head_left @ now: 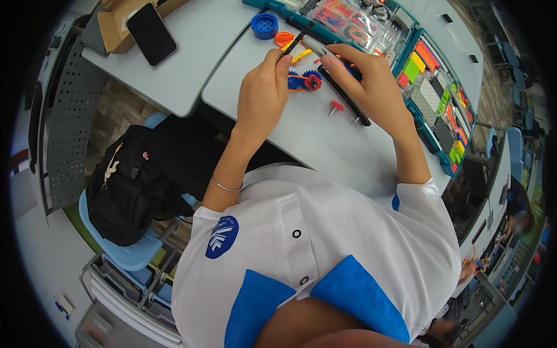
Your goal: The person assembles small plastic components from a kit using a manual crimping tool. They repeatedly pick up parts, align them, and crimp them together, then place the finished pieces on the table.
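My left hand (263, 91) is closed on a thin black bar (297, 42) that slants up and away from the fingertips. Close beside it, the fingers of my right hand (371, 81) pinch a small grey piece (314, 46) whose exact kind I cannot make out. A longer black bar (351, 102) lies on the table below the right hand. Between the hands sit blue gears (296, 82) with an orange part and a red round piece (313, 83). Yellow pieces (301, 56) and an orange piece (283, 39) lie beyond, partly hidden. A red-headed pin (336, 107) stands nearer me.
A blue wheel (264, 26) stands at the far edge. An open teal case (426, 130) of sorted coloured building parts borders the table at the back and right. On the left table are a phone (152, 35) and a cardboard box (113, 29). A black backpack (136, 180) rests on a blue chair.
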A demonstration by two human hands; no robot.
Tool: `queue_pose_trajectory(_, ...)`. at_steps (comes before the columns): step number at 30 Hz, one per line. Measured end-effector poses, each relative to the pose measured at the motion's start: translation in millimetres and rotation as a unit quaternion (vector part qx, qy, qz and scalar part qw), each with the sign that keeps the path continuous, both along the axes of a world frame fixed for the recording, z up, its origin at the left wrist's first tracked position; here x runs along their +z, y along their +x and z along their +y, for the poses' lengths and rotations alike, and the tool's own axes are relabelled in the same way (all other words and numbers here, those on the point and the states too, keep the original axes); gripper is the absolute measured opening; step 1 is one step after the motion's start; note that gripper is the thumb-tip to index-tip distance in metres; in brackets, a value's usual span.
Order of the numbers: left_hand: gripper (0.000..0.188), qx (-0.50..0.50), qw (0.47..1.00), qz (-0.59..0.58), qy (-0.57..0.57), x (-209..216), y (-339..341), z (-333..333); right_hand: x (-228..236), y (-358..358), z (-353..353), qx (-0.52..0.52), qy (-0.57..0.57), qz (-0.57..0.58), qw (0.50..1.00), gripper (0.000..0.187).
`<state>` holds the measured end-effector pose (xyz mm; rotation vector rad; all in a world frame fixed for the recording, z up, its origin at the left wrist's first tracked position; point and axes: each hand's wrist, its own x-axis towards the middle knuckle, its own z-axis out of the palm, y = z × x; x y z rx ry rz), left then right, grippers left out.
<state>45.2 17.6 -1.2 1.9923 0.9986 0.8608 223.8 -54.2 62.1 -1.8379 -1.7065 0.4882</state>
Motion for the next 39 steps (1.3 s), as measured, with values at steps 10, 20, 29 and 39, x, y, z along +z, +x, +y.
queue_pose_trajectory(10, 0.048, 0.199, 0.956, -0.158, -0.143, -35.7, -88.6, 70.2, 19.6, 27.6, -16.1, -0.053, -0.033, 0.067, 0.996, 0.044)
queue_pose_trajectory(20, 0.034, 0.167, 0.984, 0.056, -0.038, -44.6, -72.3, 64.6, 4.9, 28.5, -3.7, -0.028, -0.038, -0.021, 0.999, 0.048)
queue_pose_trajectory(29, 0.03, 0.209, 0.97, 0.106, 0.062, -49.6, -59.2, 63.6, -2.6, 29.9, 3.1, -0.013, -0.023, -0.006, 1.0, 0.044)
queue_pose_trajectory(39, 0.021, -0.06, 0.951, -0.25, -0.172, -11.0, -9.2, 41.6, -3.2, 25.9, 0.4, 0.044, -0.028, -0.001, 0.999, 0.04)
